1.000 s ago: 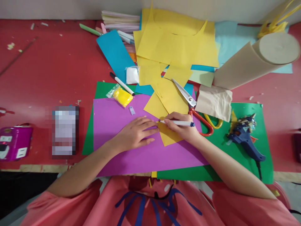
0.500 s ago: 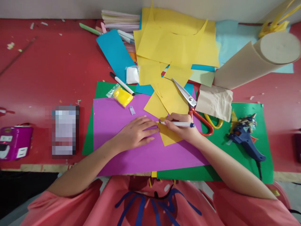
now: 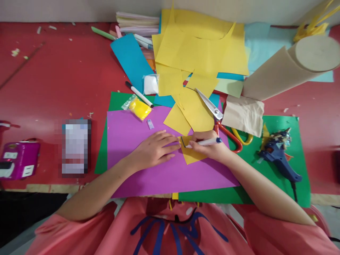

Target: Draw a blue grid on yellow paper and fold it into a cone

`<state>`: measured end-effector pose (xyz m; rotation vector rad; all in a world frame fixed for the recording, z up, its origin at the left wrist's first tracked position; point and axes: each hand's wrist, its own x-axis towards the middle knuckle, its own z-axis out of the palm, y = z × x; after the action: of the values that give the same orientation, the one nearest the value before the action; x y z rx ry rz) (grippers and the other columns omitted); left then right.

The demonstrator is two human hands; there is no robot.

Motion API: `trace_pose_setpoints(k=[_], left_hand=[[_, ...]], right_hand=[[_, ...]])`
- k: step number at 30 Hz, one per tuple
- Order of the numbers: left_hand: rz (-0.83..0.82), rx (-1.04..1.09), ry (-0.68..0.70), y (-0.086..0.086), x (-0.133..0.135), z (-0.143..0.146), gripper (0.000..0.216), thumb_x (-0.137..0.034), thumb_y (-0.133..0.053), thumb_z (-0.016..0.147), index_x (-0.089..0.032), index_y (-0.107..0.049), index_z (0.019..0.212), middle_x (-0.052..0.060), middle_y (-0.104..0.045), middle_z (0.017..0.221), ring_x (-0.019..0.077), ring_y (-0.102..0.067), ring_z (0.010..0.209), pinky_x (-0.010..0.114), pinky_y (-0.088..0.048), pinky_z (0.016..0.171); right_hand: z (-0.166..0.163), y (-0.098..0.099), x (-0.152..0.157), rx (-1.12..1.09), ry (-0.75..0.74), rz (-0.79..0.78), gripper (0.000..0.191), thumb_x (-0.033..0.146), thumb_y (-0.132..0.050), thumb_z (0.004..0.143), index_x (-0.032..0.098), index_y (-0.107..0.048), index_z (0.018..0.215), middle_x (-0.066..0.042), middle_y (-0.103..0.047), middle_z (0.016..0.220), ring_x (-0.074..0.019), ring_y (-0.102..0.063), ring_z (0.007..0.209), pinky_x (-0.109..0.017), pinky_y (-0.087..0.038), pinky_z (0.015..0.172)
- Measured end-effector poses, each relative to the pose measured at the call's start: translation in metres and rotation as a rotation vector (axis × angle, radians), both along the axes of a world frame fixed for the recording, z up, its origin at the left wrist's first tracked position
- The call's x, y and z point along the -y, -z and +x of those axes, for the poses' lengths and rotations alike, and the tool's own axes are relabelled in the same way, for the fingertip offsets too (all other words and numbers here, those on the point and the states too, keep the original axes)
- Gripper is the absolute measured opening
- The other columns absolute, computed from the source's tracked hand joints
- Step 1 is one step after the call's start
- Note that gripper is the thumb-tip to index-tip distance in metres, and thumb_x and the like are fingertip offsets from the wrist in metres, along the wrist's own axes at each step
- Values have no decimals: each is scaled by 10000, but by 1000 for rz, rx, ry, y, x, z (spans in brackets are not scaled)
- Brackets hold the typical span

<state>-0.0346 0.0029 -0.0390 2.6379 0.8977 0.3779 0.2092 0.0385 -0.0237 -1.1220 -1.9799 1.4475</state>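
Note:
My left hand (image 3: 154, 150) lies flat with fingers stretched out, pressing the left edge of a small yellow paper piece (image 3: 191, 156) on a purple sheet (image 3: 138, 177). My right hand (image 3: 209, 147) is closed round a white marker with a blue cap end (image 3: 209, 142); its tip touches the yellow piece, where a short dark line shows near the top left corner. Both hands sit close together at the middle of the purple sheet.
Red-handled scissors (image 3: 221, 122) lie just beyond my right hand. A blue glue gun (image 3: 278, 159) rests on green paper (image 3: 281, 124) at right. Yellow sheets (image 3: 199, 46), a beige roll (image 3: 287, 71), a black-capped marker (image 3: 139, 94), a yellow packet (image 3: 139, 108) and a pink box (image 3: 17, 159) lie around.
My right hand has drawn the marker tip down and to the right on the yellow piece, leaving a dark line. My left hand has stayed put.

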Motion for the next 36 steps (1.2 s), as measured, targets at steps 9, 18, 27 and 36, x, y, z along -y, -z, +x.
trace_pose_setpoints(k=[9, 18, 27, 36], left_hand=[[-46, 7, -14, 1, 1, -1, 331, -292, -513, 953, -223, -602, 1264, 75, -606, 1303, 231, -519, 1220, 487, -398, 1105], [-19, 10, 7, 1, -1, -2, 322, -294, -521, 946, -185, -618, 1233, 89, -608, 1285, 233, -515, 1203, 472, -398, 1105], [-28, -7, -2, 2, -1, -2, 339, -308, -495, 958, -210, -601, 1266, 82, -602, 1301, 231, -514, 1219, 485, -395, 1110], [64, -47, 41, 3, -1, -2, 352, -333, -503, 954, -237, -595, 1280, 78, -601, 1284, 240, -508, 1210, 482, -393, 1106]], right_hand=[[6, -5, 2, 27, -131, -128, 303, 197, -558, 810, 182, -424, 539, 66, -366, 515, -58, -294, 480, -224, -234, 438], [8, -6, -3, -35, -361, -154, 264, 162, -585, 808, 174, -463, 574, 57, -462, 564, -70, -375, 536, -208, -327, 494], [9, -6, -4, -56, -392, -161, 335, 279, -624, 839, 170, -476, 559, 66, -420, 550, -63, -349, 516, -205, -318, 477], [11, -6, -2, -191, -24, -315, 222, 242, -603, 823, 153, -593, 620, 15, -575, 547, -81, -484, 450, -207, -350, 409]])
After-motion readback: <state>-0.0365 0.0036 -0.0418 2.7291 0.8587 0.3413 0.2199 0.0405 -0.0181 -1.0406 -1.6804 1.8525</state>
